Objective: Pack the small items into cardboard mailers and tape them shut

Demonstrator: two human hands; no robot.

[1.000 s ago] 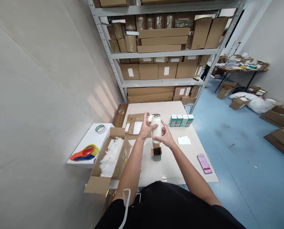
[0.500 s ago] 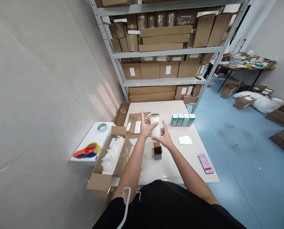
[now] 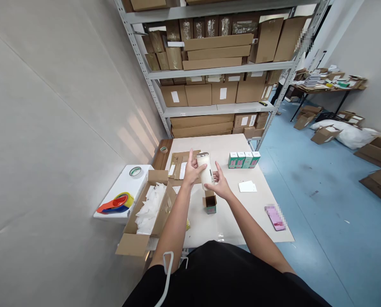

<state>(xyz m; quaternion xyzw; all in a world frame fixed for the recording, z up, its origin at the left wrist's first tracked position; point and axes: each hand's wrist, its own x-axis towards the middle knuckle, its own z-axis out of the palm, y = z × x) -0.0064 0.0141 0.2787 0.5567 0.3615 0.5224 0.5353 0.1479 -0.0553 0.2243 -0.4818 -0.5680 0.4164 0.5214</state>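
Observation:
Between my hands is a cream-white tumbler [image 3: 205, 171] with a silver lid, held a little tilted above the table. My left hand [image 3: 192, 170] grips its upper left side, thumb across the front. My right hand [image 3: 220, 184] holds the lower right side, thumb near the base and index finger raised. Dark print shows on the tumbler's right side. Just below it stands a small green box [image 3: 211, 206] with its top flaps open. Several green-and-white boxes [image 3: 244, 160] stand in a row to the right on the table.
White cards [image 3: 247, 186] and a pink phone [image 3: 276, 218] lie on the table's right. At left, an open carton [image 3: 169, 202] holds white packets, beside a tape dispenser [image 3: 116, 202] on a white surface. Flat cardboard [image 3: 177, 158] lies behind my left hand. A shelf of cartons [image 3: 224, 91] stands beyond.
The tumbler has turned in my hands, so dark print now shows on its side, and its top leans slightly more to the left. Both hands stay on it.

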